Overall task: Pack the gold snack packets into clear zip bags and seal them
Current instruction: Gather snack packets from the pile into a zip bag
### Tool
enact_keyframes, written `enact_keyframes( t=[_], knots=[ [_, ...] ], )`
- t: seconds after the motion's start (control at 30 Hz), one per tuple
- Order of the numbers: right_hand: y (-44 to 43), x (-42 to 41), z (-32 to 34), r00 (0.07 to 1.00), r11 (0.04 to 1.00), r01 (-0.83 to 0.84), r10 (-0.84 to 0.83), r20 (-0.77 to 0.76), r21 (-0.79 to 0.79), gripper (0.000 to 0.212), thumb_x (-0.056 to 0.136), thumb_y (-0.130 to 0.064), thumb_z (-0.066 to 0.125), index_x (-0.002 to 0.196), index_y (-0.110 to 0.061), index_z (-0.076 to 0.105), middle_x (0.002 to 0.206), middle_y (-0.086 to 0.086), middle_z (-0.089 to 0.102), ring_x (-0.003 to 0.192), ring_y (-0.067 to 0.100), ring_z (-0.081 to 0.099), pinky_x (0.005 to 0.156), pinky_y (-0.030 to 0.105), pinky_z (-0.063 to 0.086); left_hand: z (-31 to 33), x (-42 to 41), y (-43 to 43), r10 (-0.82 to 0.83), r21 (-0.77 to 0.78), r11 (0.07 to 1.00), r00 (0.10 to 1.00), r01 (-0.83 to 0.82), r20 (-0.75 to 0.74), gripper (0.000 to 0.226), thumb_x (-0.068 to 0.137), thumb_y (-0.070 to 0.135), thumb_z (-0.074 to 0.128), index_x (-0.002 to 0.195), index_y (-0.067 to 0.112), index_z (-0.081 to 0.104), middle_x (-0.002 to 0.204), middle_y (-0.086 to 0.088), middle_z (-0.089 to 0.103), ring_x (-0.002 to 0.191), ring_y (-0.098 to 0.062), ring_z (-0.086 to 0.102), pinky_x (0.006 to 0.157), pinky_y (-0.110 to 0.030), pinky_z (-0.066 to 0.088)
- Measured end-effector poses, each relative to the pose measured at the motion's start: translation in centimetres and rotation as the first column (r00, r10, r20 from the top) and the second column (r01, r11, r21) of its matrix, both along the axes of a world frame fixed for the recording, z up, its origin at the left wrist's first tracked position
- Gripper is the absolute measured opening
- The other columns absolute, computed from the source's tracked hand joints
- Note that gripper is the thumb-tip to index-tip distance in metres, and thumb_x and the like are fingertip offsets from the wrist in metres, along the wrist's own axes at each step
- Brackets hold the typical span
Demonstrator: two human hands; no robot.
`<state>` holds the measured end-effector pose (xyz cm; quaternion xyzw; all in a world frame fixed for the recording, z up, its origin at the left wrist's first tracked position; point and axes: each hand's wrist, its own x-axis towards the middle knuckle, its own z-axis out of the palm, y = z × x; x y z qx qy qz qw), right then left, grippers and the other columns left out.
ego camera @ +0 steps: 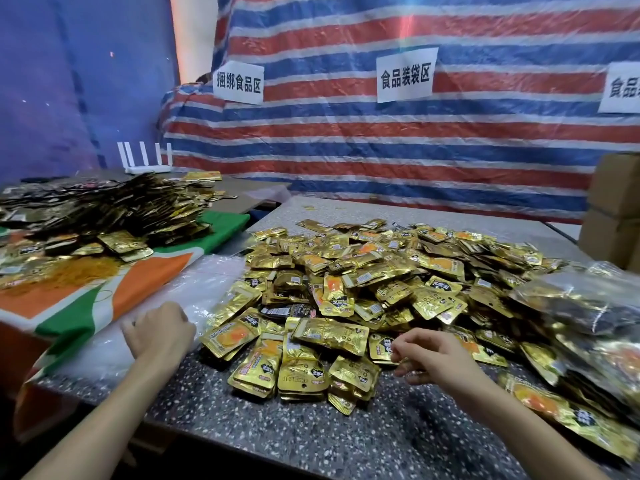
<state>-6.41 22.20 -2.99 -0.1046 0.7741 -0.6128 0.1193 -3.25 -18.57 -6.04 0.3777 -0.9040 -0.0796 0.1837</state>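
A big heap of gold snack packets (374, 271) covers the speckled table (277, 427). A stack of flat clear zip bags (204, 285) lies at the heap's left edge. My left hand (157, 332) rests on that stack with its fingers curled down into the plastic, gripping a clear bag. My right hand (429, 355) hovers over the near edge of the heap, fingers loosely curled, with its fingertips beside a gold packet (379, 346) and nothing held.
Filled clear bags of packets (588, 327) pile up at the right. The left table, under an orange, green and white cloth (104, 299), carries another packet heap (104, 209) and yellow rubber bands (69, 271). Cardboard boxes (616, 202) stand far right, before a striped tarp (381, 150).
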Motion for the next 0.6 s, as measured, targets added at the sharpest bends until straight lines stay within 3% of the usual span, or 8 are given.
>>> enact_keyframes(
  t=[0.07, 0.13, 0.23, 0.3, 0.37, 0.47, 0.53, 0.6],
  knots=[
    [0.2, 0.2, 0.1, 1.000, 1.000, -0.002, 0.002, 0.004, -0.021, 0.010, 0.092, -0.012, 0.069, 0.093, -0.003, 0.073, 0.088, 0.011, 0.075, 0.073, 0.022, 0.071, 0.061, 0.026, 0.055, -0.1, -0.2, 0.2, -0.039, -0.104, 0.994, 0.999, 0.036, -0.036, 0.016, 0.083, 0.023, 0.065, 0.097, 0.022, 0.072, 0.105, -0.003, 0.069, 0.104, -0.027, 0.055, 0.089, -0.039, 0.032],
    [0.5, 0.4, 0.1, 1.000, 0.999, -0.001, 0.001, 0.001, -0.045, 0.006, 0.088, -0.006, 0.072, 0.091, -0.001, 0.072, 0.084, 0.012, 0.074, 0.070, 0.021, 0.070, 0.060, 0.026, 0.055, -0.3, -0.2, 0.2, -0.065, -0.076, 0.995, 0.997, 0.069, 0.046, 0.027, 0.084, 0.037, 0.068, 0.106, 0.022, 0.068, 0.117, -0.004, 0.067, 0.112, -0.028, 0.054, 0.093, -0.041, 0.033],
    [1.1, 0.8, -0.1, 1.000, 0.997, -0.011, 0.012, 0.007, -0.078, 0.007, 0.085, -0.001, 0.074, 0.089, 0.002, 0.069, 0.079, 0.012, 0.071, 0.068, 0.019, 0.068, 0.061, 0.025, 0.055, -0.4, 0.4, 0.3, -0.040, 0.012, 0.999, 0.996, 0.039, 0.085, 0.011, 0.084, 0.024, 0.064, 0.077, 0.017, 0.069, 0.089, -0.005, 0.072, 0.090, -0.027, 0.059, 0.089, -0.039, 0.034],
    [1.5, 1.2, -0.3, 1.000, 0.997, -0.015, 0.015, -0.001, -0.076, 0.009, 0.084, -0.005, 0.075, 0.089, 0.001, 0.069, 0.080, 0.012, 0.072, 0.068, 0.019, 0.067, 0.061, 0.025, 0.055, -0.2, 0.7, 0.4, -0.027, -0.016, 1.000, 0.999, 0.027, -0.027, 0.016, 0.085, 0.013, 0.059, 0.077, 0.017, 0.072, 0.080, -0.006, 0.071, 0.080, -0.027, 0.059, 0.084, -0.038, 0.035],
    [1.9, 1.7, -0.7, 1.000, 0.996, -0.007, 0.006, -0.007, -0.086, 0.008, 0.083, -0.011, 0.075, 0.084, -0.005, 0.071, 0.082, 0.012, 0.073, 0.069, 0.018, 0.067, 0.062, 0.026, 0.055, 0.6, 1.3, 1.1, -0.080, -0.060, 0.996, 0.961, 0.067, -0.263, 0.015, 0.092, 0.013, 0.056, 0.087, 0.014, 0.070, 0.077, -0.009, 0.069, 0.073, -0.030, 0.060, 0.077, -0.041, 0.039],
    [1.6, 2.4, -0.7, 1.000, 0.990, 0.021, -0.018, 0.025, -0.141, 0.025, 0.080, -0.030, 0.071, 0.088, -0.007, 0.073, 0.089, 0.013, 0.075, 0.074, 0.021, 0.070, 0.064, 0.028, 0.058, 2.4, 2.8, 4.8, -0.358, -0.096, 0.926, 0.768, 0.366, -0.531, 0.008, 0.099, 0.014, 0.052, 0.092, 0.016, 0.054, 0.070, -0.005, 0.063, 0.059, -0.028, 0.059, 0.058, -0.042, 0.050],
    [0.6, 2.7, -0.5, 0.994, 0.981, 0.037, -0.017, 0.104, -0.188, 0.048, 0.079, -0.043, 0.064, 0.104, -0.002, 0.069, 0.094, 0.014, 0.076, 0.078, 0.024, 0.072, 0.066, 0.031, 0.058, 3.0, 3.9, 8.4, -0.537, -0.181, 0.819, 0.616, 0.545, -0.576, 0.004, 0.100, 0.017, 0.053, 0.096, 0.016, 0.053, 0.072, 0.000, 0.064, 0.053, -0.017, 0.057, 0.046, -0.037, 0.047],
    [-0.5, 3.1, 0.1, 0.981, 0.972, 0.031, 0.016, 0.195, -0.231, 0.066, 0.080, -0.060, 0.054, 0.115, -0.004, 0.064, 0.102, 0.013, 0.076, 0.084, 0.027, 0.073, 0.068, 0.035, 0.058, 3.1, 5.0, 12.1, -0.710, -0.345, 0.669, 0.430, 0.658, -0.557, 0.004, 0.101, 0.017, 0.053, 0.100, 0.014, 0.056, 0.072, 0.008, 0.060, 0.055, 0.001, 0.051, 0.047, -0.018, 0.041]
  ],
)
